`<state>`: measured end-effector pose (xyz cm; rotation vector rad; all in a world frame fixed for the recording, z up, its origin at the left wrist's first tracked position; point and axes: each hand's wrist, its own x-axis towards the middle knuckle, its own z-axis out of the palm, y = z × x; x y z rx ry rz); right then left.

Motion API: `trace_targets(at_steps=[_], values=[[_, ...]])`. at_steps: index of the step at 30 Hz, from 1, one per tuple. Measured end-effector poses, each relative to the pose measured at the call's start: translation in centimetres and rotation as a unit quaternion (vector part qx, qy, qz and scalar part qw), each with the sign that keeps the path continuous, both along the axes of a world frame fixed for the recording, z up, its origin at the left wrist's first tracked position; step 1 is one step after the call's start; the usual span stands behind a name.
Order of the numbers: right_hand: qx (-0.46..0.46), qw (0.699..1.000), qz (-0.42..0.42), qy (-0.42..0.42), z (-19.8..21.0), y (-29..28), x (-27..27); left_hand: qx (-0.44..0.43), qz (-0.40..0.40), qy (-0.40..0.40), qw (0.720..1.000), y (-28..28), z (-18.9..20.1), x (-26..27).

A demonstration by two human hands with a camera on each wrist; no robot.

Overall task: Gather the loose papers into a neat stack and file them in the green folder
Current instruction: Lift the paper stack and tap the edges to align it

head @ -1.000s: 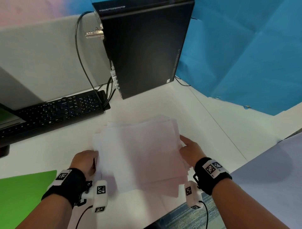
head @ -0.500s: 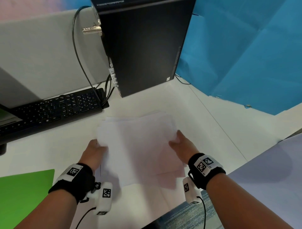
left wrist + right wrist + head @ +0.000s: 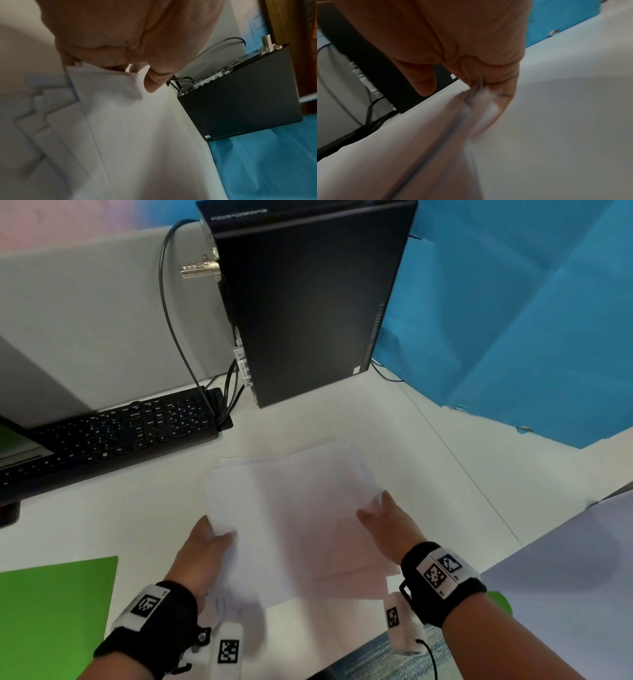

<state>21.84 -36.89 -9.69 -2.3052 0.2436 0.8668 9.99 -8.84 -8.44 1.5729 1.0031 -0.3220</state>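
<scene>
A fanned bundle of white papers [image 3: 291, 518] is gripped at its side edges, the left hand [image 3: 202, 549] and right hand [image 3: 387, 525] each with fingers [image 3: 503, 86] curled around the sheets, so the edges can be squared. The green folder [image 3: 54, 611] lies on the desk [image 3: 394, 440], left of the papers.

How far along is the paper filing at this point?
Done: the papers are gathered into one pile on the desk. In hand: the left hand and right hand grip opposite sides, but sheet edges sit staggered in the left wrist view, so the stack isn't neat. Left: squaring up, then filing in the green folder, which lies apart.
</scene>
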Motion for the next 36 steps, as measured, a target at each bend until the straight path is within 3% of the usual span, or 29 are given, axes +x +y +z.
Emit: trace_targets(at_steps=[8, 15, 19, 22, 27, 32, 36], values=[[-0.006, 0.999, 0.028, 0.027, 0.1, -0.7, -1.1, 0.034, 0.023, 0.021, 0.999, -0.3, 0.2, -0.6], [0.008, 1.0, 0.027, -0.003, 0.1, -1.3, -0.3, 0.118, -0.059, 0.056, 0.99, 1.5, -1.1, 0.1], [0.061, 0.998, 0.0, 0.022, 0.0, -1.7, 0.5, 0.045, -0.096, 0.081, 0.991, 2.3, -0.6, 0.3], [0.052, 0.999, -0.002, -0.002, 0.0, -2.6, 0.7, -0.007, -0.098, 0.103, 0.99, 2.8, -0.5, 0.3], [0.061, 0.998, 0.013, -0.017, -0.6, -1.2, 1.7, -0.065, 0.033, 0.024, 0.997, 1.9, -0.9, 2.1], [0.094, 0.995, -0.032, -0.03, -0.9, -1.8, 2.6, -0.035, 0.058, 0.015, 0.998, 1.4, -1.3, 2.8], [0.106, 0.993, -0.049, -0.019, -1.1, -2.0, 2.8, -0.07, 0.084, -0.055, 0.992, 0.8, -1.1, 2.8]])
